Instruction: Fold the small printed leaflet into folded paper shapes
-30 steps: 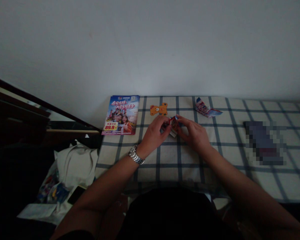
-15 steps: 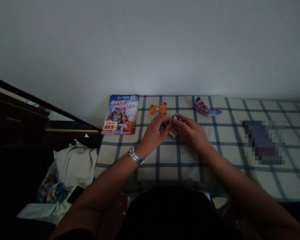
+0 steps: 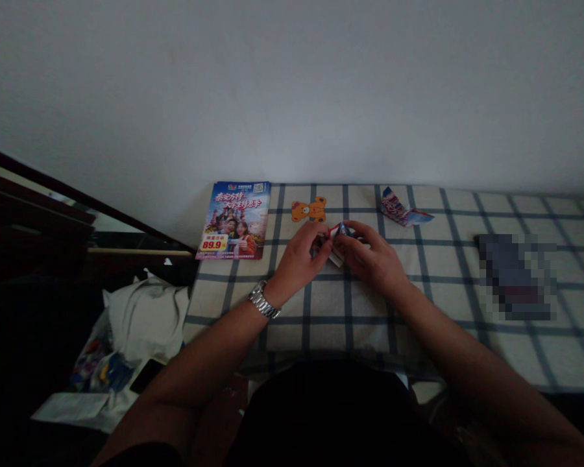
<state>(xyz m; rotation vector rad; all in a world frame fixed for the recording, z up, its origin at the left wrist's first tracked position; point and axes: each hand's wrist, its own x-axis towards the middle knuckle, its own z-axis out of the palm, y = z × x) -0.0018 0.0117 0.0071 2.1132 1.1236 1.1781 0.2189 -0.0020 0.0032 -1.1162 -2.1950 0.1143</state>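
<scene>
**Both hands closed on one small folded paper piece, centre frame**

I observe the left hand (image 3: 299, 259) and the right hand (image 3: 372, 259) meeting at the middle of the frame, fingers curled inward and pinching a small folded paper piece (image 3: 338, 241) from either side. The piece sits between the fingertips just above the checked cloth (image 3: 350, 311); I cannot tell whether it touches the cloth. Much of it is hidden by the fingers.

Progress, in my judgement: the piece already looks compact and creased, so several folds appear done. Its final form is not readable, and I cannot say how many folds are left.

Count of items on the cloth:
- One colour flyer (image 3: 234, 220), flat, left of centre near the wall.
- One orange bear cut-out (image 3: 309, 210), just above the left hand.
- One crumpled paper scrap (image 3: 401, 210), upper right of the hands, apart from them.
- One blurred dark object (image 3: 516, 277), right of frame, unidentifiable.

One wristwatch (image 3: 263, 301) is on the left wrist. A bag and loose items (image 3: 126, 337) lie lower left, too dim to count.
</scene>
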